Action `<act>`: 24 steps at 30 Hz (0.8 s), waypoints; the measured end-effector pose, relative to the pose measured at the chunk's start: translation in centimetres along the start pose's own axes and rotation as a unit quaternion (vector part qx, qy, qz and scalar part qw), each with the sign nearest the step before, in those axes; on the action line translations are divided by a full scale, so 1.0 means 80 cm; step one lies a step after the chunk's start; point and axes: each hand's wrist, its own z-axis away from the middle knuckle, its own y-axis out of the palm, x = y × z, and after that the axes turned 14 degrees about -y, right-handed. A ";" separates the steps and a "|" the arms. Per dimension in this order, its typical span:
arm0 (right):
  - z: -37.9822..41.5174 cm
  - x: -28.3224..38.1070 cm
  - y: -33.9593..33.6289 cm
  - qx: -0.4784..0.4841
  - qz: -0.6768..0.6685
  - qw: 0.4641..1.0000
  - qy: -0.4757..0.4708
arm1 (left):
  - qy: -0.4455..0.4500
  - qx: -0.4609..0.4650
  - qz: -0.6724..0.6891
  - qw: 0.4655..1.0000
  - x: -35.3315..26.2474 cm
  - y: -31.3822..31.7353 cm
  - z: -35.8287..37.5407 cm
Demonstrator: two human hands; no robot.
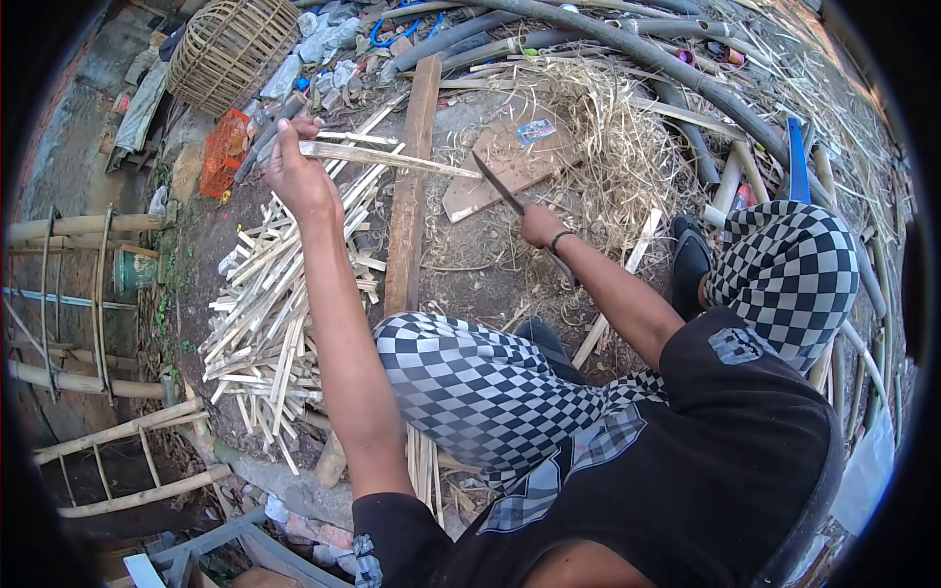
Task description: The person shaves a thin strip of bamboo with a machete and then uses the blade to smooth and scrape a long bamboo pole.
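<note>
My left hand is raised at the upper left, its fingers closed on one end of a pale bamboo strip. The strip stretches rightwards over a long wooden plank. Its far end is at the blade of a knife. My right hand is wrapped round the knife's handle, most of which is hidden by the hand and wrist. Below my left hand lies a large pile of split bamboo strips. A flat board rests on the ground behind the knife.
Curly shavings are heaped right of the board. A woven basket and an orange crate stand at the upper left. Bamboo poles cross the top right, near a blue saw-like tool. Bamboo ladder-like frames are at the left.
</note>
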 end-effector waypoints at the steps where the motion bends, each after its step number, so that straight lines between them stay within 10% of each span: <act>1: -0.003 0.000 -0.001 0.010 -0.024 1.000 0.015 | 0.029 0.003 0.004 1.000 -0.002 0.005 0.002; 16: 0.095 0.222 -0.093 -0.171 -0.192 0.932 -0.257 | -0.018 0.051 0.153 0.987 -0.020 0.028 0.023; 24: 0.092 0.241 -0.068 -0.186 -0.246 0.923 -0.231 | -0.051 0.200 0.047 0.977 -0.017 0.008 0.022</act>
